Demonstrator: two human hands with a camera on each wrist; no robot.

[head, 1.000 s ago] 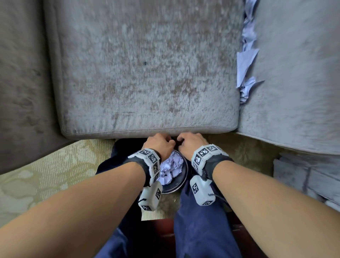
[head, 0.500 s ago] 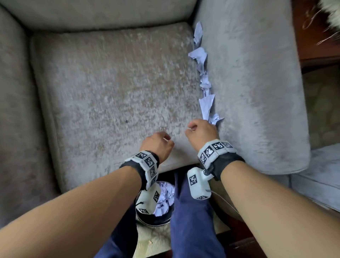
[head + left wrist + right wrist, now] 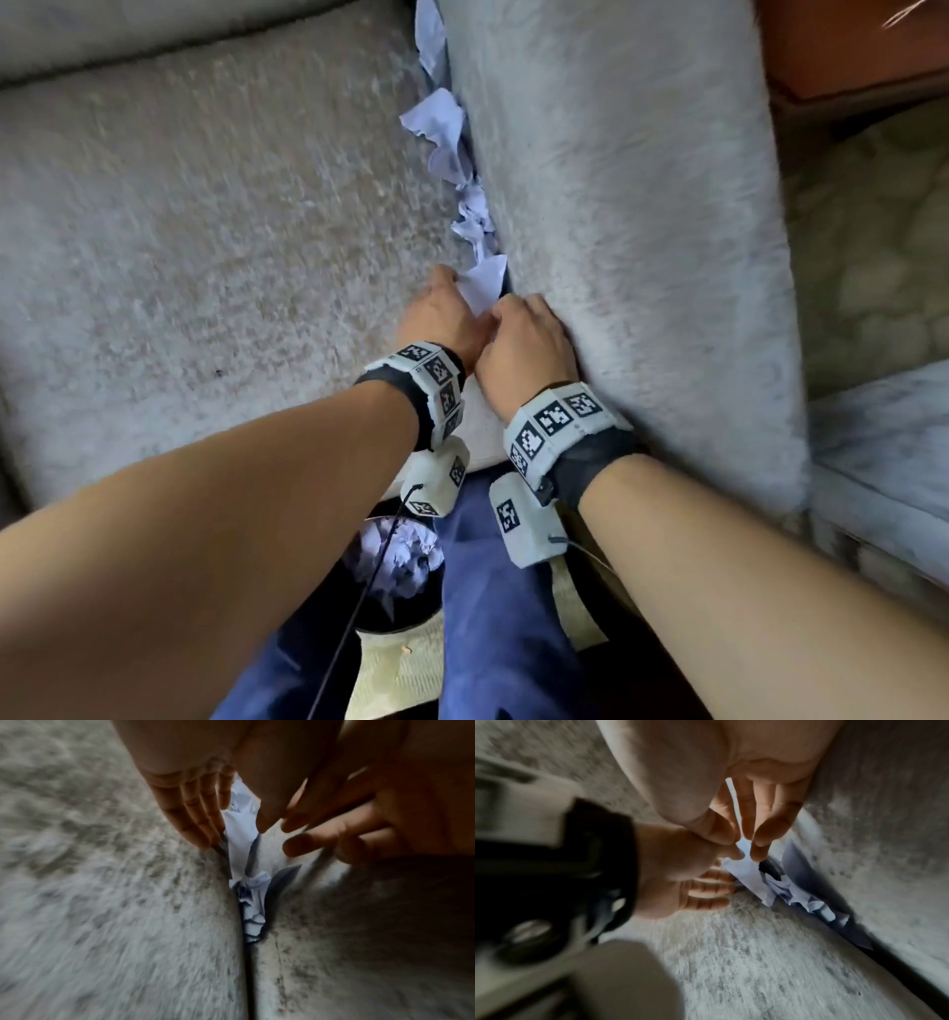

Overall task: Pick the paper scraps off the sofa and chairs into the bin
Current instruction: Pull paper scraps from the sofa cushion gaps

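Head view: both hands sit at the near end of the gap between the seat cushion (image 3: 205,246) and the armrest (image 3: 616,231) of a grey chair. A row of pale paper scraps (image 3: 447,139) is wedged in that gap, running away from the hands. L hand (image 3: 441,321) lies on the cushion w/ fingertips touching the nearest scrap (image 3: 485,285). R hand (image 3: 529,336) is just beside it, against the armrest, fingers bent down at the same scrap. Bin (image 3: 398,611) stands on the floor below the forearms, beside a blue trouser leg (image 3: 493,606), w/ crumpled paper (image 3: 405,555) inside. Patterned rug (image 3: 868,246) shows to the right.

L wrist view, blurred: L fingers (image 3: 195,809) are straight and together, laid flat along the cushion edge, touching the scrap (image 3: 239,839). So L grip is apart, holding nothing. R fingers (image 3: 316,833) come in from the other side, spread over the gap. More scraps (image 3: 253,900) lie deeper in the crease.

R wrist view, also blurred: R thumb and fingertips (image 3: 761,850) come together on the top edge of the scrap (image 3: 744,870). R grip looks pinched on it. L hand (image 3: 680,882) lies flat beside it on the cushion (image 3: 770,963). Crumpled scraps (image 3: 798,898) sit further along by the armrest (image 3: 885,862).
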